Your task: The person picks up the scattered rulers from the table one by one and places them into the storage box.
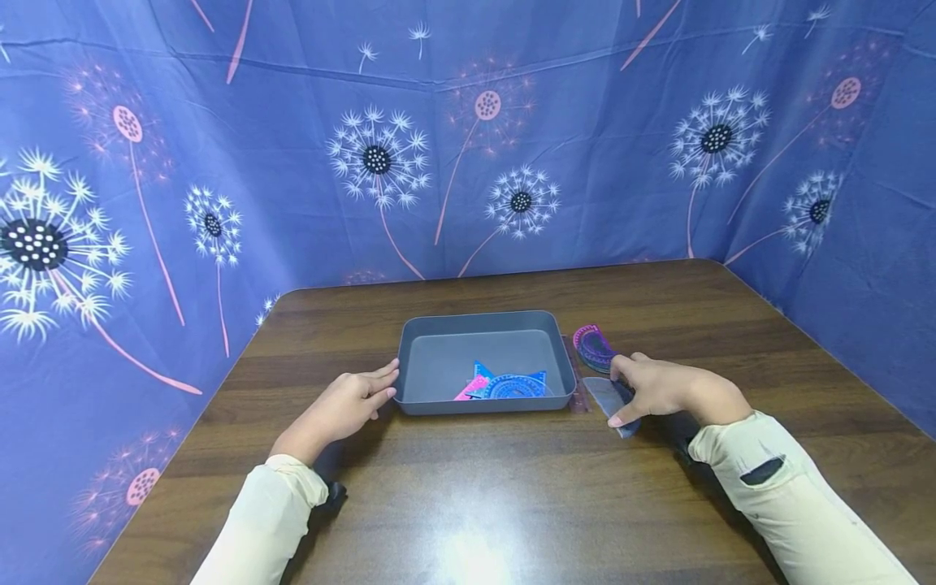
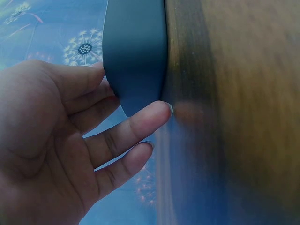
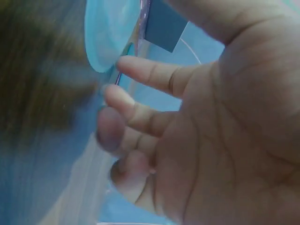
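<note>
A grey rectangular tray (image 1: pixel 478 406) holds several blue and pink plastic drawing tools (image 1: pixel 512 386), a blue protractor among them. My left hand (image 1: pixel 358 398) is at the tray's left wall, fingertips against its corner and thumb by the rim; in the left wrist view the fingers extend loosely around the wall (image 2: pixel 136 42). To the right of the tray, my right hand (image 1: pixel 669 394) reaches over a clear protractor (image 1: pixel 605 394). Its thumb and index finger spread across the protractor. In the right wrist view the index fingertip overlaps the protractor's rounded end (image 3: pixel 105 61), with the other fingers bent beside it.
Beyond the right hand lie stacked pink, purple and dark protractors (image 1: pixel 592 345). A clear reddish ruler (image 1: pixel 578 398) lies along the tray's right side. The brown wooden table (image 1: pixel 439 487) ends at a blue dandelion-print cloth (image 1: pixel 453 162) behind and on both sides.
</note>
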The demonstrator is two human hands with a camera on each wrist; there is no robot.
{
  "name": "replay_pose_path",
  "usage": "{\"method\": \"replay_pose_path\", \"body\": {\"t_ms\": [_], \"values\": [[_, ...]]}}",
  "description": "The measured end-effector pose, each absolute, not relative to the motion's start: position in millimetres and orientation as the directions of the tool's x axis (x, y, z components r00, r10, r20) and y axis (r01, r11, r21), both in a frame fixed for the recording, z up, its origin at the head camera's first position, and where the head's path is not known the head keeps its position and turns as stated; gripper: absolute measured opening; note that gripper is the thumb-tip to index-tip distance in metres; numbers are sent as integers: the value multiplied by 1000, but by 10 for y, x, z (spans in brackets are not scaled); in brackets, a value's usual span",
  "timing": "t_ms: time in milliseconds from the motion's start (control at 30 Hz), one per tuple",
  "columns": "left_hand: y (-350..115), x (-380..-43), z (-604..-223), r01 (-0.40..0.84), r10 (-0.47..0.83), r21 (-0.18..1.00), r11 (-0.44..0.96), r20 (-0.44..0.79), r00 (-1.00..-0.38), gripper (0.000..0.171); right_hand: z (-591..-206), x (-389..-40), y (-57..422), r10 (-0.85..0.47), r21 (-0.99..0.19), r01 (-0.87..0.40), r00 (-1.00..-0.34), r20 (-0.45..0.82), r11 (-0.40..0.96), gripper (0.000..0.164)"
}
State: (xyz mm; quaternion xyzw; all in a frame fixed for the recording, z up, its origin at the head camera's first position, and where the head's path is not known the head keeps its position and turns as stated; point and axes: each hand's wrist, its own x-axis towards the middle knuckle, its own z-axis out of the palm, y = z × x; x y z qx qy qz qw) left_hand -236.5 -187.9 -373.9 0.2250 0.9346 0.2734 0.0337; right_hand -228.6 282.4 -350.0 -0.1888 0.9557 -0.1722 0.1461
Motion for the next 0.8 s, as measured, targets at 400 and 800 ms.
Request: {"method": "replay_pose_path", "body": {"t_ms": [400,800], "values": [[-1878,-2364,-3710,410,444,527,745,67,-893,44,-3574,-2350,2827,-587,-409,-484,-791,-173,773,103],[-1883,-2382,-3754,419,447,524,741,79,-891,43,-3560,-2321,2790,-444,-359,-361,-878,-180,861,107]]}}
